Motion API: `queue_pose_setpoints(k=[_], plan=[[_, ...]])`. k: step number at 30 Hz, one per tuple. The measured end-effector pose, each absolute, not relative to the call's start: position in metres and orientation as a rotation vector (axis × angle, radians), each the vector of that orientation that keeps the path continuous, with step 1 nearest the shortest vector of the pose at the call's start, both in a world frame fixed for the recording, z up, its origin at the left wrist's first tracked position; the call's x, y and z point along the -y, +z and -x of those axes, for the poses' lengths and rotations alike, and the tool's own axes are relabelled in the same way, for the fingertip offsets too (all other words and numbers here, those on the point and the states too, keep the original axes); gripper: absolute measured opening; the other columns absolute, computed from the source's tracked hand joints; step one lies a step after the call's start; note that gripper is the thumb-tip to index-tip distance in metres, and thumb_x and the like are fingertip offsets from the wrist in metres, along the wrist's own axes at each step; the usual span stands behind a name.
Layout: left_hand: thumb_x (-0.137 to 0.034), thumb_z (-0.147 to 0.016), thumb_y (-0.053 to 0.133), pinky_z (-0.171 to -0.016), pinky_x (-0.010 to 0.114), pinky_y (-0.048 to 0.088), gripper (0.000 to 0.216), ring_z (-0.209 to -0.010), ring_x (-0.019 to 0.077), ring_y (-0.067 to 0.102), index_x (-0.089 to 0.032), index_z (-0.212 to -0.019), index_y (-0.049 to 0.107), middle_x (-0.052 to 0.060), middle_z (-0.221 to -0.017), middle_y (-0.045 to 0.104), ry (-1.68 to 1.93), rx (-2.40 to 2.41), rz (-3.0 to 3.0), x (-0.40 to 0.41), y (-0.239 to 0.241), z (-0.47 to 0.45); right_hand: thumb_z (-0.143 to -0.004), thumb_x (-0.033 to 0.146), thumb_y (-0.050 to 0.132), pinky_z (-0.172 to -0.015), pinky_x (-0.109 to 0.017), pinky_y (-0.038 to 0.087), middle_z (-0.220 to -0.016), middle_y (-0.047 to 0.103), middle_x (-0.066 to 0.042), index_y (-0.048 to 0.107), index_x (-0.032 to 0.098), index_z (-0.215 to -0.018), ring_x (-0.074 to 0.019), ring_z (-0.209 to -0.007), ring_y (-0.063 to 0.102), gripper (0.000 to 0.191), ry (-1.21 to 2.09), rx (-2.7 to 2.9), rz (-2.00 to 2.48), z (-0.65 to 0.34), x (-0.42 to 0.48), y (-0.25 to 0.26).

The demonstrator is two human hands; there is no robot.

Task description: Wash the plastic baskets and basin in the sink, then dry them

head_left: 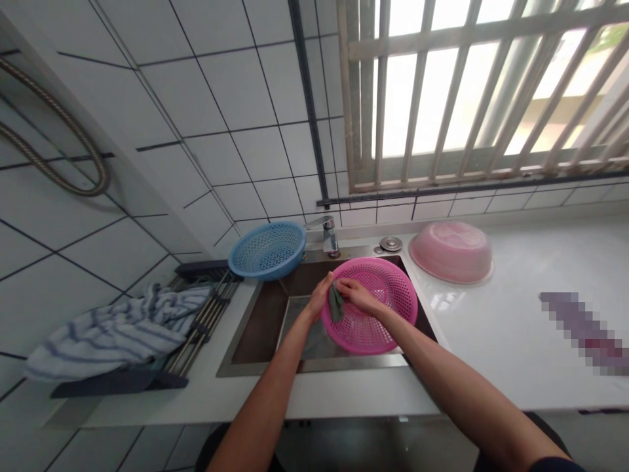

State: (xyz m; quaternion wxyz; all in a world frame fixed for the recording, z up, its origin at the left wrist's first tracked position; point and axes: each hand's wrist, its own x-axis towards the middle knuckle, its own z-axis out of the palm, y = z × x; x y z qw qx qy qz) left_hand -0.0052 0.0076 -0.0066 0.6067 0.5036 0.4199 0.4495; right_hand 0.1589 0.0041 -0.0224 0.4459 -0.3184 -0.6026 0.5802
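Note:
A round pink plastic colander (393,301) is held tilted over the metal sink (255,334). My left hand (322,296) grips its left rim, with the thumb up along the edge. Inside the colander, near that same rim, my right hand (354,295) is closed on a grey-green cloth (336,303). The cloth hangs down in folds against the colander's inner wall. Part of the rim is hidden behind my left fingers.
A blue colander (268,252) leans at the sink's back left corner, beside the faucet (330,237). To the right, a pink basin (452,252) lies upside down on the counter, near a drain plug (391,244). A striped cloth (132,328) covers a rack (209,314) at left.

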Motion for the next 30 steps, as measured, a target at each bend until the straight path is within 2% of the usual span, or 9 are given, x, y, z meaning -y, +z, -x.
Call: queue_pose_setpoints(k=[4, 6, 12, 15, 17, 20, 24, 27, 30], plan=[[-0.075, -0.084, 0.066, -0.115, 0.05, 0.044, 0.073, -0.131, 0.0355, 0.061, -0.017, -0.127, 0.073, 0.014, -0.133, 0.072, 1.033, -0.872, -1.085, -0.005, -0.001, -0.002, -0.086, 0.059, 0.058, -0.065, -0.026, 0.04, -0.079, 0.053, 0.0, 0.05, 0.023, -0.081, -0.0154, -0.069, 0.044, 0.037, 1.112, 1.095, 0.939, -0.175, -0.02, -0.014], [-0.074, -0.085, 0.065, -0.114, 0.05, 0.044, 0.073, -0.131, 0.0353, 0.062, -0.017, -0.13, 0.072, 0.014, -0.135, 0.071, 1.017, -0.839, -1.052, -0.004, 0.0, -0.005, -0.085, 0.059, 0.059, -0.066, -0.027, 0.04, -0.078, 0.052, 0.001, 0.049, 0.023, -0.08, -0.0156, -0.069, 0.044, 0.038, 1.062, 1.055, 0.943, -0.178, -0.022, -0.014], [-0.077, -0.083, 0.063, -0.111, 0.048, 0.047, 0.072, -0.118, 0.0325, 0.069, -0.014, -0.116, 0.076, 0.015, -0.121, 0.076, 1.099, -1.007, -1.122, -0.007, -0.01, 0.002, -0.088, 0.054, 0.063, -0.06, -0.026, 0.036, -0.07, 0.051, 0.001, 0.055, 0.02, -0.074, -0.0137, -0.063, 0.043, 0.037, 1.446, 1.688, 0.724, -0.159, -0.002, -0.021], [-0.08, -0.083, 0.06, -0.105, 0.049, 0.051, 0.076, -0.11, 0.0333, 0.072, -0.014, -0.118, 0.076, 0.015, -0.113, 0.078, 1.099, -1.082, -1.09, -0.01, -0.014, 0.008, -0.089, 0.052, 0.063, -0.055, -0.025, 0.032, -0.064, 0.048, 0.003, 0.054, 0.02, -0.07, -0.0116, -0.056, 0.038, 0.038, 1.616, 1.912, 0.674, -0.151, 0.007, -0.023], [-0.08, -0.082, 0.062, -0.107, 0.049, 0.05, 0.076, -0.116, 0.0343, 0.07, -0.015, -0.119, 0.075, 0.016, -0.116, 0.078, 1.096, -1.067, -1.08, -0.011, -0.014, 0.008, -0.09, 0.052, 0.062, -0.056, -0.025, 0.033, -0.067, 0.05, 0.003, 0.055, 0.02, -0.073, -0.012, -0.058, 0.04, 0.037, 1.595, 1.799, 0.684, -0.152, 0.006, -0.021], [-0.076, -0.083, 0.065, -0.114, 0.046, 0.045, 0.071, -0.128, 0.034, 0.063, -0.017, -0.122, 0.075, 0.014, -0.127, 0.075, 1.078, -0.983, -1.072, -0.01, -0.011, 0.002, -0.088, 0.054, 0.064, -0.064, -0.025, 0.04, -0.077, 0.057, 0.001, 0.058, 0.021, -0.082, -0.0144, -0.068, 0.048, 0.034, 1.381, 1.359, 0.763, -0.161, -0.007, -0.019], [-0.071, -0.088, 0.063, -0.113, 0.049, 0.045, 0.067, -0.126, 0.0329, 0.064, -0.02, -0.132, 0.069, 0.013, -0.133, 0.071, 0.992, -0.851, -1.035, -0.005, -0.005, -0.005, -0.083, 0.059, 0.064, -0.068, -0.027, 0.042, -0.082, 0.059, 0.0, 0.057, 0.022, -0.085, -0.0162, -0.073, 0.049, 0.038, 1.094, 0.898, 0.878, -0.181, -0.031, -0.022], [-0.065, -0.09, 0.065, -0.113, 0.047, 0.044, 0.061, -0.125, 0.0293, 0.063, -0.021, -0.132, 0.065, 0.011, -0.132, 0.071, 1.017, -0.831, -1.138, -0.003, -0.002, -0.004, -0.084, 0.06, 0.061, -0.068, -0.027, 0.042, -0.081, 0.058, 0.0, 0.057, 0.022, -0.084, -0.017, -0.073, 0.048, 0.038, 1.058, 0.911, 0.917, -0.19, -0.035, -0.023], [-0.065, -0.089, 0.065, -0.114, 0.044, 0.043, 0.057, -0.123, 0.0275, 0.063, -0.02, -0.123, 0.063, 0.01, -0.125, 0.07, 1.051, -0.973, -1.29, -0.002, -0.001, 0.0, -0.086, 0.057, 0.061, -0.066, -0.027, 0.04, -0.078, 0.056, 0.0, 0.056, 0.022, -0.08, -0.0165, -0.071, 0.046, 0.036, 1.183, 1.149, 0.886, -0.184, -0.025, -0.021]])
